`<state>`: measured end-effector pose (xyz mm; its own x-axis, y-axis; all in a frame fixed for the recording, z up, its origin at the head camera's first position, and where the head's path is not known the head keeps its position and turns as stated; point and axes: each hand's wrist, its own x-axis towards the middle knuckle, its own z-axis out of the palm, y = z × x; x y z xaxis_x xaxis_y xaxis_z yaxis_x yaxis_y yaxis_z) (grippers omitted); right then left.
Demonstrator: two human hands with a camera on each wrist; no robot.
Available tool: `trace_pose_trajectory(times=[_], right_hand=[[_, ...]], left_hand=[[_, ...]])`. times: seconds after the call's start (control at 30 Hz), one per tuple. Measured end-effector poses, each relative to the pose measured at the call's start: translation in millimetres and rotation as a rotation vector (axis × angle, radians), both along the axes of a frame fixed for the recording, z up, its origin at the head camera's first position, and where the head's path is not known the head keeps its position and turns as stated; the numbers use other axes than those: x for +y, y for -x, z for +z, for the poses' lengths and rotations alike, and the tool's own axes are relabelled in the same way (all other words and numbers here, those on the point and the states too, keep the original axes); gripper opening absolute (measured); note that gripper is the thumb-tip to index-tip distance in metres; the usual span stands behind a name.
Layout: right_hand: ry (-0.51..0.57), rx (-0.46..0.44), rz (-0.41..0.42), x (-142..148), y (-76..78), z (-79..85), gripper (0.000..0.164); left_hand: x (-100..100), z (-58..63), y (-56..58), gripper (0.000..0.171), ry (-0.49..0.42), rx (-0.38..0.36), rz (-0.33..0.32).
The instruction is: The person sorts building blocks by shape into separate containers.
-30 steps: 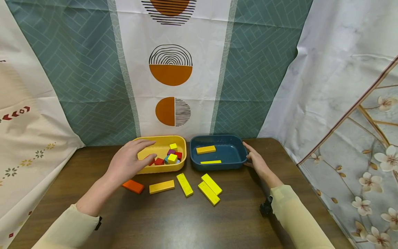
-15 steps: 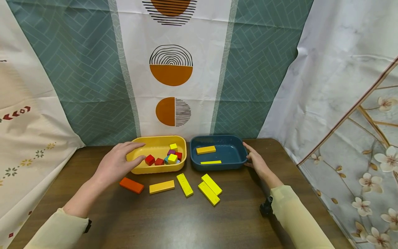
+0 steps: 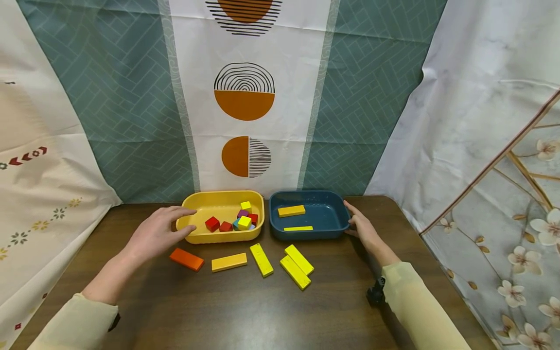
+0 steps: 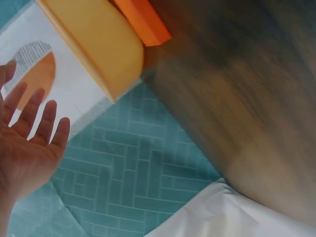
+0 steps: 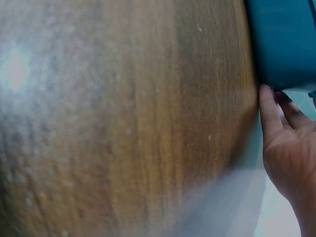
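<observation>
Left hand (image 3: 156, 232) farther from rounded yellow tray (image 3: 223, 237)

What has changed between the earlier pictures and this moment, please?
The left grip moved left, away from the cubes in the yellow tray, so the orange block and leftmost red cube show better. The right grip stayed at the right end of the blue tray. Cubes, orange block and trays look unmoved.
</observation>
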<state>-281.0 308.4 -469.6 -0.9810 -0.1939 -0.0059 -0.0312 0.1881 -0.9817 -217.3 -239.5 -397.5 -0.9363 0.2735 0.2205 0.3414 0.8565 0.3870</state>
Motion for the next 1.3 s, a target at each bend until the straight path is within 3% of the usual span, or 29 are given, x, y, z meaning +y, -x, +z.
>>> trace_pose_trajectory(times=[0.37,0.7,1.0,1.3], right_hand=[[0.001,-0.001,0.004,-2,-2.4,2.9,0.068],[-0.003,-0.005,0.001,-2,-2.1,2.3,0.067],[-0.010,-0.009,0.002,-3,-3.2,2.8,0.066],[-0.006,-0.003,0.003,-2,-3.5,4.6,0.065]], left_hand=[[-15,-20.0,1.1,0.035,0.073,-0.064,-0.098],[-14,-36.0,-10.1,0.022,0.219,-0.035,-0.215],[-6,-54.8,-10.4,0.025,0.314,0.027,-0.344],[-1,-60.4,-11.7,0.027,0.359,0.040,-0.342]])
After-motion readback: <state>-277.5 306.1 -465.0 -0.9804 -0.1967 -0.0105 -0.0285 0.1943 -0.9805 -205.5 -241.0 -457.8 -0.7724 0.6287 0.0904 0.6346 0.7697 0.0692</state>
